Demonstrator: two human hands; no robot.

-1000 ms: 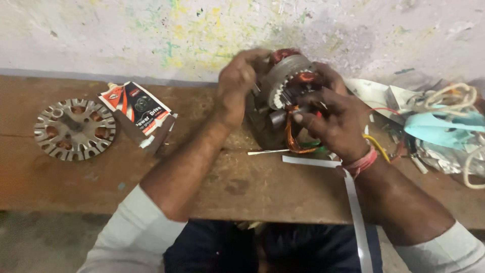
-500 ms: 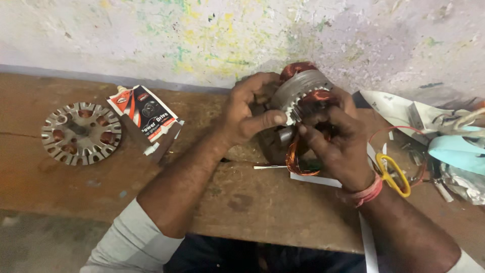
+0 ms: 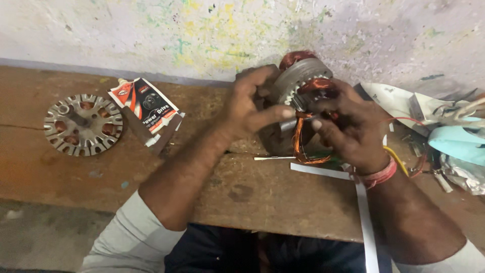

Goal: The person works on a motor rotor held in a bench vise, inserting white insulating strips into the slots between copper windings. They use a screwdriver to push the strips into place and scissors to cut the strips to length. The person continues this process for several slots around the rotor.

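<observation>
- Above the tabletop (image 3: 242, 192), near the wall: my left hand (image 3: 252, 108) grips the motor stator (image 3: 300, 76); my right hand (image 3: 348, 131) pinches its copper winding (image 3: 303, 144)
- Risk, as I judge: thin wire may kink or snap if tugged; stator could slip

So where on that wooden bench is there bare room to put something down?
The widest bare stretch is the near front of the bench, below the slotted metal disc and the sachet. A smaller patch lies between the left forearm and the white strips. The right end is crowded with scissors, wires and a pale blue thing, by the stator that both hands hold.
</observation>
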